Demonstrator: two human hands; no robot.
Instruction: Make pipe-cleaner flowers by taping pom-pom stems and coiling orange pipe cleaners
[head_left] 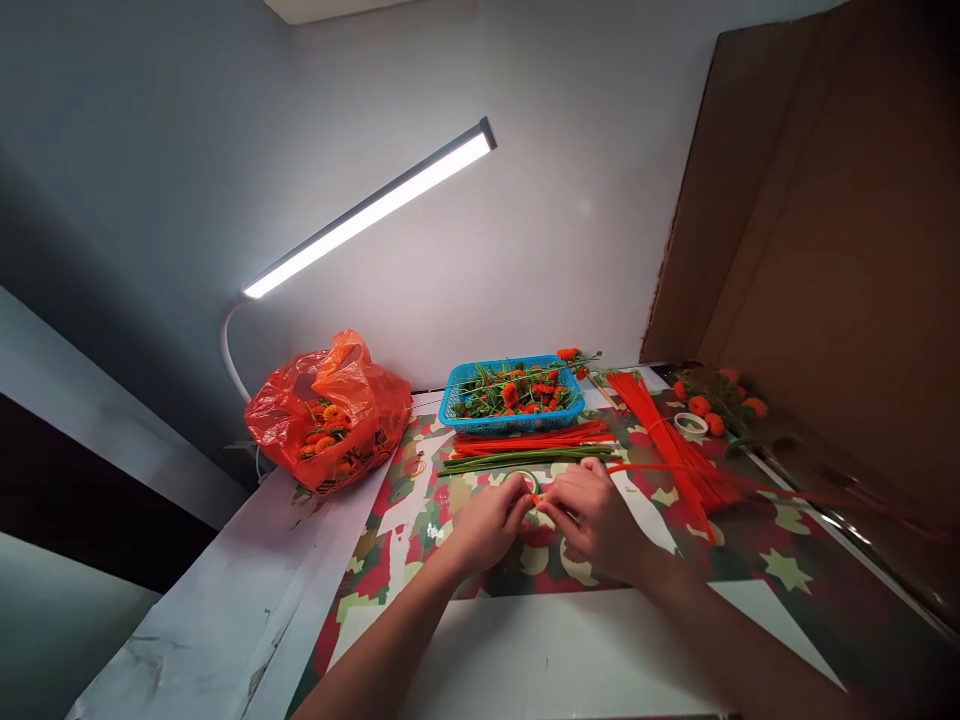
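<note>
My left hand (491, 520) and my right hand (589, 508) meet over the patterned cloth, fingertips pinched close together. Between them is a small orange piece (537, 499), partly hidden by the fingers. An orange-red stem (652, 467) runs out from my right hand toward the right. Just behind my fingertips lies a roll of green tape (531, 482). Green stems (517, 459) and red stems (536, 437) lie in rows beyond the hands.
A blue basket (510, 423) of orange flowers stands behind the stems. Left is a red plastic bag (367, 430) with flowers, under a lit lamp (375, 215). At right are a red stem bundle (660, 430), a tape roll (691, 425), loose flowers (701, 406) and cardboard (825, 220).
</note>
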